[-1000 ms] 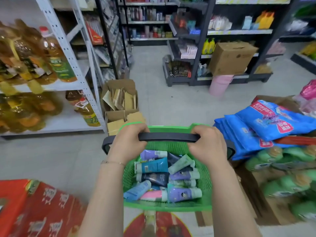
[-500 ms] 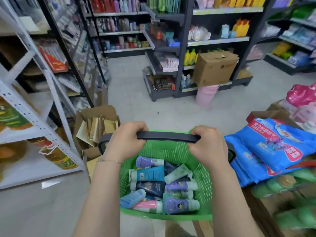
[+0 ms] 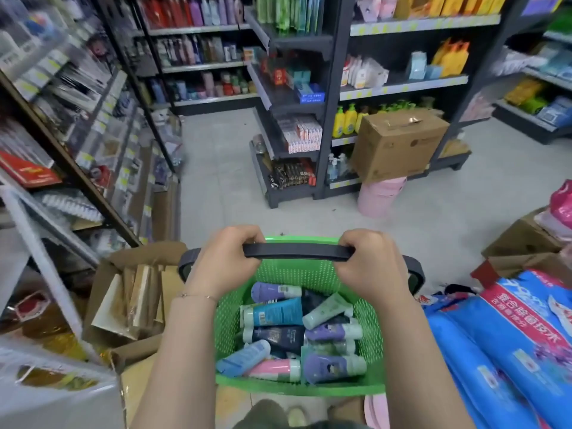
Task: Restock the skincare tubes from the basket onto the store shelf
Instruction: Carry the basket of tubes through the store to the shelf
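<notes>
Clearly the carrying step: tubes (image 3: pixel 275 317) lie heaped in the basket (image 3: pixel 297 387) at lower centre, none shelved yet. Left hand (image 3: pixel 229 258) and right hand (image 3: pixel 371 261) each clench the handle (image 3: pixel 298 252), knuckles up. Next, reach the shelves (image 3: pixel 204 65) at upper centre.

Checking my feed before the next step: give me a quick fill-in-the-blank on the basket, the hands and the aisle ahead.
1. Both the left hand and the right hand grip the basket's black ____.
2. The tubes lie inside the ____ basket.
3. The cardboard box ahead rests on a ____ bucket.
4. The thin bracelet is on the ____ wrist.

Missing words: handle; green; pink; left
</notes>
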`<state>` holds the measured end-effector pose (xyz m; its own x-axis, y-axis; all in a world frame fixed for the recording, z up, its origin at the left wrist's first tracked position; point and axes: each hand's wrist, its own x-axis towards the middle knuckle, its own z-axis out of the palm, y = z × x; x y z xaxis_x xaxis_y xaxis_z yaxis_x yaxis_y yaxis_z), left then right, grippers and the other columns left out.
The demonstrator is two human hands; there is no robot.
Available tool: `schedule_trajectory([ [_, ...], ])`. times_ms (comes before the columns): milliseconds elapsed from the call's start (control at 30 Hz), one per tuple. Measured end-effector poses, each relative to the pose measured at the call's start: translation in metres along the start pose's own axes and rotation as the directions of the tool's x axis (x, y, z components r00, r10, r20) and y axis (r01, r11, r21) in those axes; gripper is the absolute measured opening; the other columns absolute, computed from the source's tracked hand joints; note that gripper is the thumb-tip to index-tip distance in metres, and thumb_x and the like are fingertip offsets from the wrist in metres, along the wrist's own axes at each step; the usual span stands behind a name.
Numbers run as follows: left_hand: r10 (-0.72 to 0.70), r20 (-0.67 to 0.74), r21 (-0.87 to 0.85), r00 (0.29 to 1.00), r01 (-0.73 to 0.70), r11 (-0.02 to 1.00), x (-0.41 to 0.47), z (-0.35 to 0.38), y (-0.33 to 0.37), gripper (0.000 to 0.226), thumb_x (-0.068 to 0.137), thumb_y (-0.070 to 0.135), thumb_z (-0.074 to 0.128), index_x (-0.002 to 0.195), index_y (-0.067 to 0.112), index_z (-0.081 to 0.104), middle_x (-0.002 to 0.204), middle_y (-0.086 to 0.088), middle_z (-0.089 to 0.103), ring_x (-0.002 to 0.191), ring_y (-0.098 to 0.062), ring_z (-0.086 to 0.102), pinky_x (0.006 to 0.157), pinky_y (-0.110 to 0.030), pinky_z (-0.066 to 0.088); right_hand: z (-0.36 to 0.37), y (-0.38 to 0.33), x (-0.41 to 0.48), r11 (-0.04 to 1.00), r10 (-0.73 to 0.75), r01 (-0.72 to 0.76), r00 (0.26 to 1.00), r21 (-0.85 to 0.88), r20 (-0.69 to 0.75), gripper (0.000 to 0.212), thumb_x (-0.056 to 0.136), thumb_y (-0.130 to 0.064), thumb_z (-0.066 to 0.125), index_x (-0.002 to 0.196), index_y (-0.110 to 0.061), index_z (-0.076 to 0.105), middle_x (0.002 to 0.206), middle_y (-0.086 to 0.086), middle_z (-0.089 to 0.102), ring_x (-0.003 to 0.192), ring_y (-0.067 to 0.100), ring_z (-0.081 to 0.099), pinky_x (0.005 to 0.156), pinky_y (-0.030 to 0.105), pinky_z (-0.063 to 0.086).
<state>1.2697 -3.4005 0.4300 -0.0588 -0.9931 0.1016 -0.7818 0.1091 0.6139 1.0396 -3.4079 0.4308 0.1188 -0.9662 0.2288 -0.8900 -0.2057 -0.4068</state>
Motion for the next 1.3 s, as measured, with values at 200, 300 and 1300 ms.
schedule_trajectory([
  [200,0.033,0.037,-0.014,0.999,-0.032,0.999,0.110,0.009,-0.011,0.025,0.068,-0.001,0.062,0.070,0.024,0.060,0.066,0.007,0.063,0.067,-0.013,0.056,0.061,-0.032,0.045,0.016,0.026,0.099,1.000,-0.016,0.015,0.997,-0.006,-0.073,0.008,0.055,-0.005,0.063,0.057,-0.008,0.056,0.054,0.005,0.052,0.055,0.030,0.047,0.045,0.034,0.042],
  [300,0.068,0.044,-0.040,0.997,-0.066,0.997,0.178,0.015,-0.021,0.032,0.067,-0.001,0.063,0.067,0.030,0.056,0.065,0.011,0.061,0.065,-0.008,0.055,0.058,-0.029,0.044,0.025,0.038,0.155,0.999,0.036,-0.039,0.995,-0.033,-0.088,0.007,0.057,-0.006,0.063,0.057,-0.008,0.057,0.055,0.005,0.053,0.056,0.028,0.047,0.047,0.033,0.042],
  [1300,0.330,0.218,0.014,0.918,-0.341,0.940,0.666,0.103,0.059,0.019,0.070,0.007,0.059,0.071,0.026,0.055,0.065,0.007,0.059,0.066,-0.015,0.053,0.060,-0.033,0.047,0.021,0.235,0.544,0.945,0.309,-0.327,0.907,-0.017,-0.287,0.010,0.054,-0.002,0.059,0.057,-0.009,0.053,0.054,0.001,0.049,0.058,0.029,0.045,0.047,0.038,0.043],
])
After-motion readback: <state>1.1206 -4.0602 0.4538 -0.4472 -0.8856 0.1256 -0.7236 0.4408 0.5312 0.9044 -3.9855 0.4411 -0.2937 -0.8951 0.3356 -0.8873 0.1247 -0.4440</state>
